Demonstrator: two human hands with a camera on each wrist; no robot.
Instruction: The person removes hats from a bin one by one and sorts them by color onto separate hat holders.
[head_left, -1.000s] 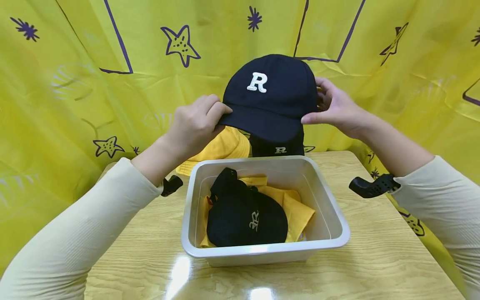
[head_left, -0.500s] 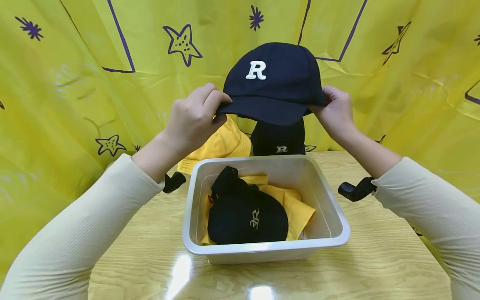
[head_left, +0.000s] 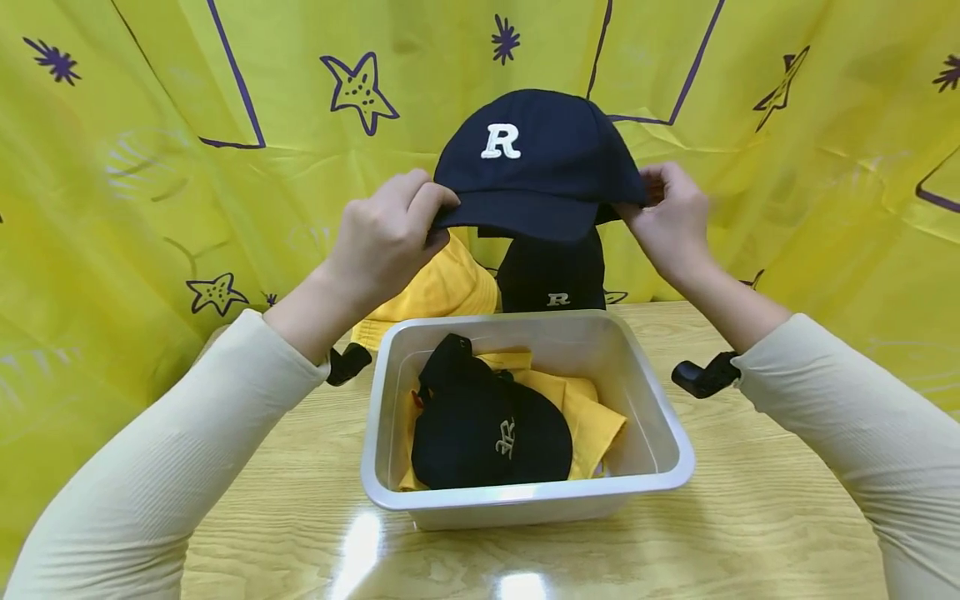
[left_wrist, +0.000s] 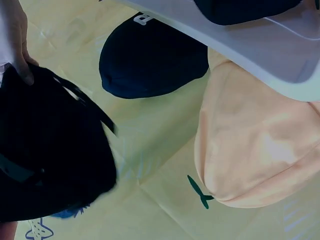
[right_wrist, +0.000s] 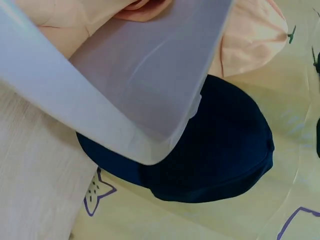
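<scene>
A navy baseball cap [head_left: 547, 158] with a white letter R is held up above the bin, its front toward me. My left hand [head_left: 390, 229] pinches the brim at its left end. On the other side my right hand [head_left: 670, 218] grips the cap's lower edge, with some fingers hidden behind the fabric. The left wrist view shows the same cap [left_wrist: 55, 145] from another side, with a loose strap along its edge. Neither hand touches the black cap [head_left: 487, 433] with a stitched emblem that lies in the bin.
A light grey plastic bin [head_left: 525, 493] stands on the wooden table [head_left: 285, 492], holding yellow cloth items [head_left: 588, 417] under the black cap. Behind it are a yellow hat [head_left: 450, 287] and another black cap [head_left: 551, 267] with a small R. A yellow curtain [head_left: 187, 200] hangs behind and at the sides.
My right hand, earlier beside the cap with thumb and fingers spread, has taken hold of its lower edge. The cap has risen slightly and tipped so its brim sits flatter.
</scene>
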